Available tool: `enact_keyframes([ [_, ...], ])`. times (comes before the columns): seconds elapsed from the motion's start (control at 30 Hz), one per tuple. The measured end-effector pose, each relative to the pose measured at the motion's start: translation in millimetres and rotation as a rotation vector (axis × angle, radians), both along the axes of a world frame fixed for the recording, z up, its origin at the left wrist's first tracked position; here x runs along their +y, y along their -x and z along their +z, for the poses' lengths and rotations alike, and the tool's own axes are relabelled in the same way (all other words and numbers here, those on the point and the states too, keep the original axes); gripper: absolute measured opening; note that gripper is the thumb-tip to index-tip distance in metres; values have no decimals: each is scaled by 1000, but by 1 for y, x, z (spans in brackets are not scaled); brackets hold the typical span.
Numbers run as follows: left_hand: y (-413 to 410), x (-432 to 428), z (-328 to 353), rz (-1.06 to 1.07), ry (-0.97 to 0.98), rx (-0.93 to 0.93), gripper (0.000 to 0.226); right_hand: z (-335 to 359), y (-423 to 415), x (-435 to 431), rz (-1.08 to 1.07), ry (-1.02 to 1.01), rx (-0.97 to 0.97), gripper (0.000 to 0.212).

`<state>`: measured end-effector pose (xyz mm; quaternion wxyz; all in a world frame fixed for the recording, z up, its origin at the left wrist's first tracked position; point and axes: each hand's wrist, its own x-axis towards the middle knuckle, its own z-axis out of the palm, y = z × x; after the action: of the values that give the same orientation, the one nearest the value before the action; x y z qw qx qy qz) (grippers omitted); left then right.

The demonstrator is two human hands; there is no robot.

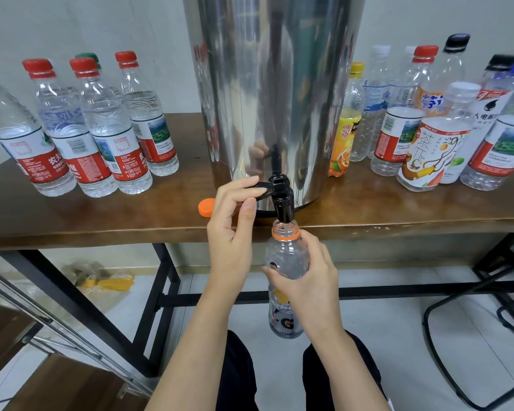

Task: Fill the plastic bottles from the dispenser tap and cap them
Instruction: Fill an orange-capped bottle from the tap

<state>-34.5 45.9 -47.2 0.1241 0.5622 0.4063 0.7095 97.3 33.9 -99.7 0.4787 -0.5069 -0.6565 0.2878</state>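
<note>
Well to the left of the left hand's pinch, a cluster of red-capped bottles (101, 134) stands on the wooden table (101, 223); nearer, just left of that hand, an orange cap (207, 207) lies loose by the table's front edge; the left hand (232, 229) pinches the black tap lever (257, 187), fingers curled over its top and thumb pressed up from beneath; right of the pinch the lever joins the black tap (284, 203), which juts from the foot of the steel dispenser (273, 84) standing behind and above both hands; directly under the tap's spout is the open mouth of a clear plastic bottle (285, 253) with an orange neck ring, held upright in front of the table edge; the right hand (310, 283) grips it, fingers and thumb curled round its upper body just below the ring; how much water it holds cannot be told; further right of this grip, a mixed crowd of capped bottles (428, 137) stands on the table beside the dispenser.
</note>
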Motion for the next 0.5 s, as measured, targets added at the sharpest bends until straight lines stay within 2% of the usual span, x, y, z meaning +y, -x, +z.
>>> enact_keyframes([
  [0.5,0,0,0,1,0,12,27,-5,-2,-1,10,-3,32,77],
])
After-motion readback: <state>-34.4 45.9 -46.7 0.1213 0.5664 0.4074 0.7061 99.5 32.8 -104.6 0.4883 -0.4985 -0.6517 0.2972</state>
